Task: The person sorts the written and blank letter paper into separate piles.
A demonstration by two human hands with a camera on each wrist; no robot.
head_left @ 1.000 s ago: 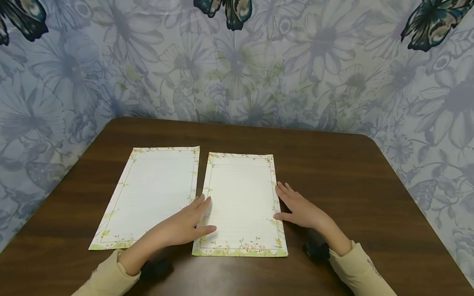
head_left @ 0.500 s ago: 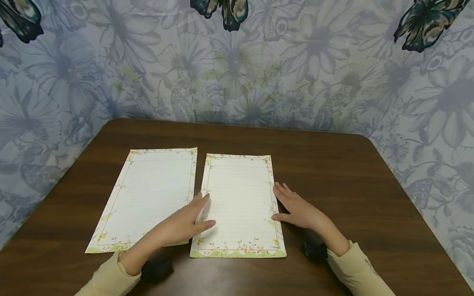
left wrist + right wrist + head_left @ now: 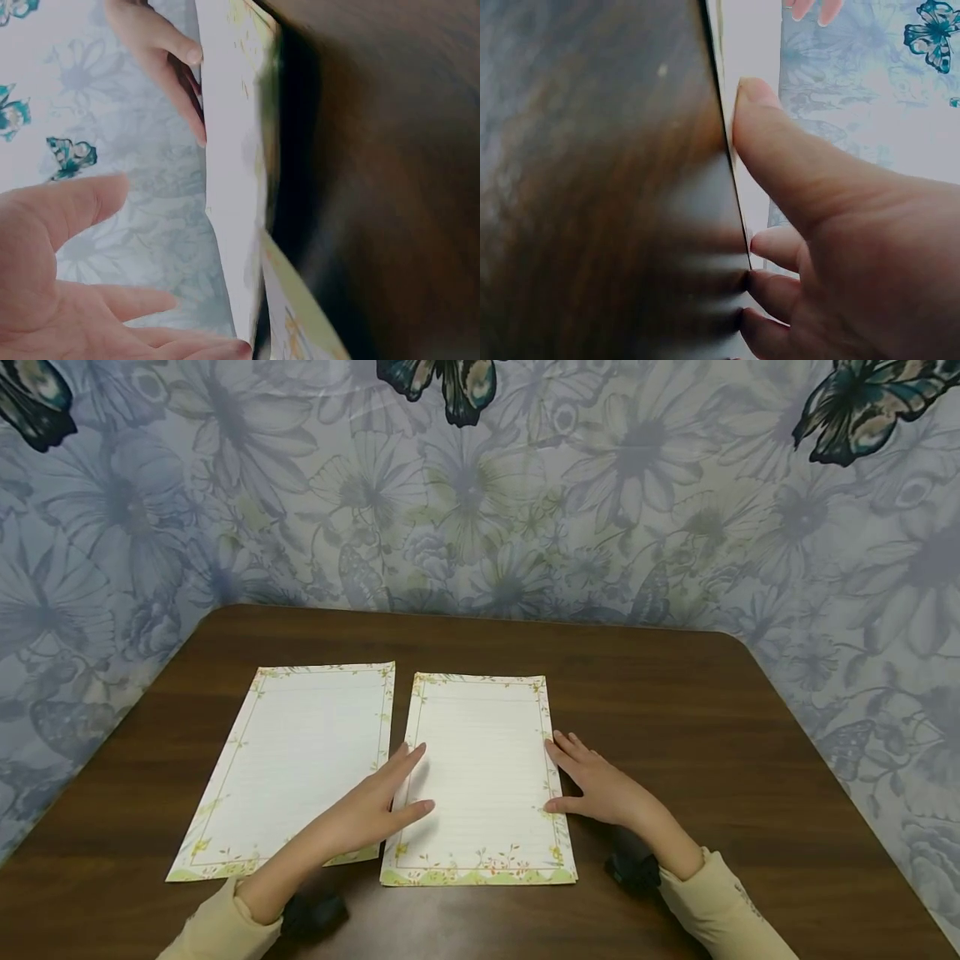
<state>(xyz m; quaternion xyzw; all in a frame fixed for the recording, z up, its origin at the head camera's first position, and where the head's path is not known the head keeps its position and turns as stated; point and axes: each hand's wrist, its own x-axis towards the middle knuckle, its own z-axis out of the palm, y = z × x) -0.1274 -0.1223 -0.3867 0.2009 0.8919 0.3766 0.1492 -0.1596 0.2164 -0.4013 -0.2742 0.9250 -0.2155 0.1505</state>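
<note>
Two portrait sheets of lined stationery paper with a floral border lie side by side. The left sheet (image 3: pixel 300 735) is slightly tilted, and my left forearm covers its lower right part. The right-hand stationery (image 3: pixel 483 768) looks like a small pile, with doubled edges at the bottom. Above its left edge, my left hand (image 3: pixel 378 802) is spread, thumb apart from the fingers and gripping nothing. At the opposite edge, my right hand (image 3: pixel 603 785) lays its thumb (image 3: pixel 761 127) on the margin, while its other fingers rest loosely along the side by the tabletop.
Both lie on a dark brown wooden table (image 3: pixel 675 710) with rounded far corners. Behind it stands a floral-patterned wall (image 3: pixel 480 527) with butterfly decorations (image 3: pixel 862 410). A black wrist device (image 3: pixel 633 868) is under each wrist.
The whole scene has shifted slightly left and down as the head view turned. My left hand has lifted a little from the paper's edge. My right hand stays at the right edge.
</note>
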